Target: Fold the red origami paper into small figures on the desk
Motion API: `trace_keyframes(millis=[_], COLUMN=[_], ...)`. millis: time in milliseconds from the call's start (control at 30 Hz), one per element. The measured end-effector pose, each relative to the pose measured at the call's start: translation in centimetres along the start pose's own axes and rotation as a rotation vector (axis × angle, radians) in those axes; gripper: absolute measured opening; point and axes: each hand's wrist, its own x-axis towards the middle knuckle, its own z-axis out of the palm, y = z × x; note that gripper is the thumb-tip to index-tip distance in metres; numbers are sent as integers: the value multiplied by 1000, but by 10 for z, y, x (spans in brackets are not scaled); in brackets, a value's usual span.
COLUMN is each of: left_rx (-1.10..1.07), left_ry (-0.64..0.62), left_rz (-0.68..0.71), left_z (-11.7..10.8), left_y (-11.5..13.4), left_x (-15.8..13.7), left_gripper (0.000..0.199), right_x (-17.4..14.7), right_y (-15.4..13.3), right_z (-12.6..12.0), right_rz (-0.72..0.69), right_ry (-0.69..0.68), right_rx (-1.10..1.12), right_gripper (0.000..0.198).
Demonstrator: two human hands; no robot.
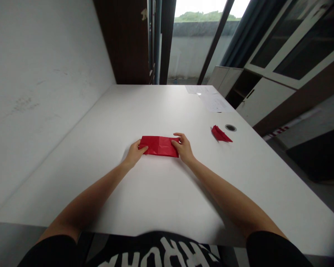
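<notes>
A red sheet of paper (pixel 160 146), folded into a long rectangle with creases across it, is held between my two hands over the white table. My left hand (pixel 133 152) pinches its left end, thumb on top and the other fingers behind or beneath. At the right end my right hand (pixel 184 149) grips the paper with its thumb on the face, while the index finger sticks out above the top edge. The fingers under the paper are hidden.
On the right of the white table (pixel 167 196) lies a folded red paper piece (pixel 220 134), close to a round cable hole (pixel 230 128). Printed sheets (pixel 215 102) rest at the far right corner. A white wall (pixel 44 92) borders the left side.
</notes>
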Motion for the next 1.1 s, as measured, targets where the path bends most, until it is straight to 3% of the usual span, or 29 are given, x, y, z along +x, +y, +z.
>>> trace_keyframes(millis=[200,400,667,833,933,1100], left_rx=[218,517,741,881,929,890], left_ry=[4,-147,-400,-588,-602,-535], left_rz=[161,395,497,468,457,437], left_z=[-5,-7,-2,0,3,6], left_y=[4,10,0,-7,-11,-12], left_x=[-1,-10,-10,-18,-22,-21], left_gripper=[25,41,52,65,71,55], right_x=[1,3,4,2,2,2], right_y=[6,12,15,14,11,9], right_z=[2,2,2,3,5,5], right_rz=[64,127,160,179,260,390], right_ry=[-18,-31,-8,-19,-10,34], right_rx=[44,73,15,-15,57,193], right_gripper=[46,45,47,48,54,56])
